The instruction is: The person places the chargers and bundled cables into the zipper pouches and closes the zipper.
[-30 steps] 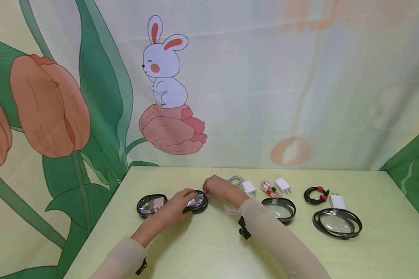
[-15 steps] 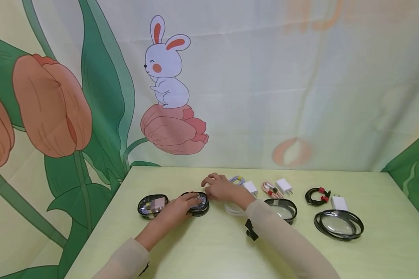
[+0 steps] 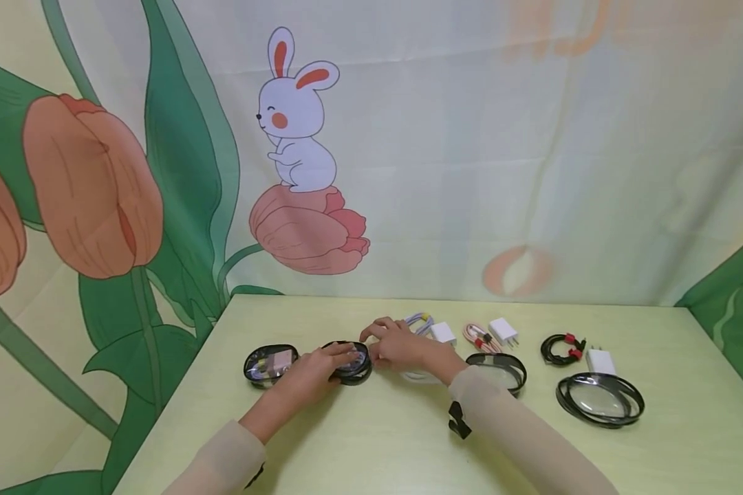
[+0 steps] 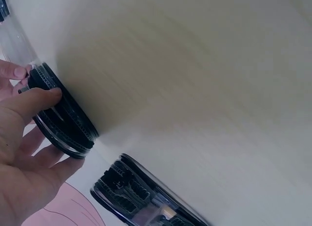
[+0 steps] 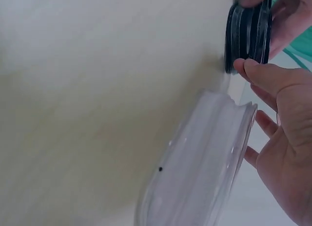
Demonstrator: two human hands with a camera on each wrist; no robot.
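A small oval clear pouch with black zip trim (image 3: 354, 370) lies on the table, with dark shapes visible through its top. My left hand (image 3: 316, 368) grips it from the left; in the left wrist view the thumb presses the zipped side and the fingers spread over the top. At its right end is my right hand (image 3: 402, 347). The right wrist view shows that thumb and index finger pinching at the zip edge, probably on the zip pull, which is too small to make out. The other right fingers are loosely bent.
A filled black-trimmed pouch (image 3: 271, 364) lies left. A white-trimmed pouch (image 5: 195, 162) sits beside the right hand. Behind and right are white chargers (image 3: 503, 331), a pink cable (image 3: 479, 337), a black cable (image 3: 562, 349) and two black-trimmed pouches (image 3: 600, 400).
A white charger showed in the pouch's opening one second ago; the pouch's top now covers it. My left fingers have flattened onto the top. My right hand has shifted slightly right and nearer.
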